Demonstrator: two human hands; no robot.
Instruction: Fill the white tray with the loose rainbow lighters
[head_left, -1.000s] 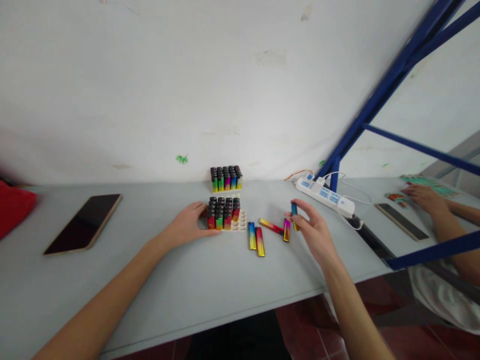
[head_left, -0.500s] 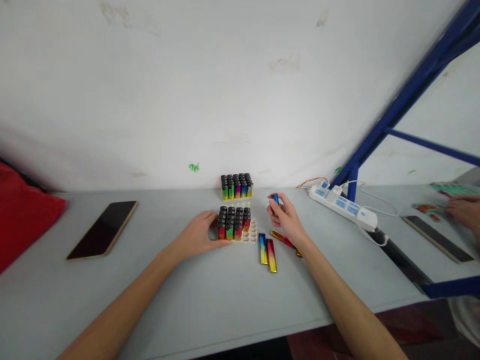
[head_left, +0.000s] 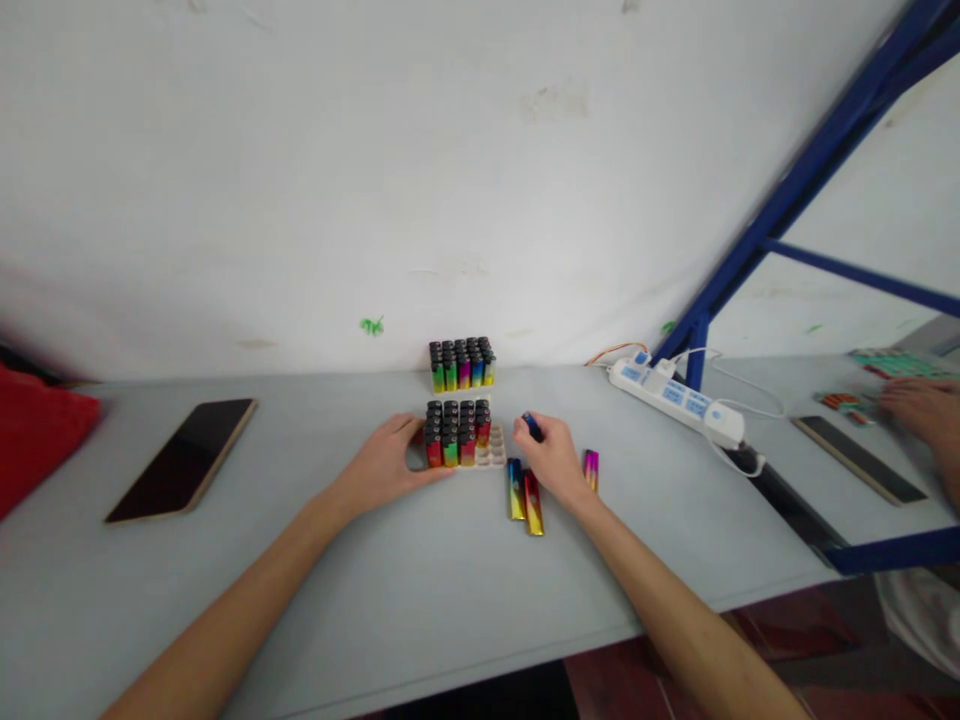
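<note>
Black-topped lighters (head_left: 450, 447) in red, green and pink stand upright in a white tray with holes (head_left: 491, 458). The tray's right-hand holes show bare. My left hand (head_left: 384, 465) grips the tray's left side, thumb along the front and fingers bent round behind. Just right of the tray, my right hand (head_left: 551, 455) is closed on a blue lighter casing (head_left: 532, 426); only its upper end shows. A blue-yellow casing (head_left: 515, 490) and a red-yellow casing (head_left: 533, 505) lie below that hand. A pink casing (head_left: 592, 470) lies partly hidden by my right wrist.
A second block of lighters (head_left: 463, 365) stands behind, near the wall. A dark phone (head_left: 184, 460) lies at left, beside a red cloth-like item (head_left: 41, 430). A power strip (head_left: 679, 402) and blue frame (head_left: 739, 270) are at right. Another person's hand (head_left: 926, 410) rests beyond the frame.
My right hand has moved down and left, closer to the tray, with the blue casing in it. A pink casing now shows beside the wrist. My left hand stays at the tray.
</note>
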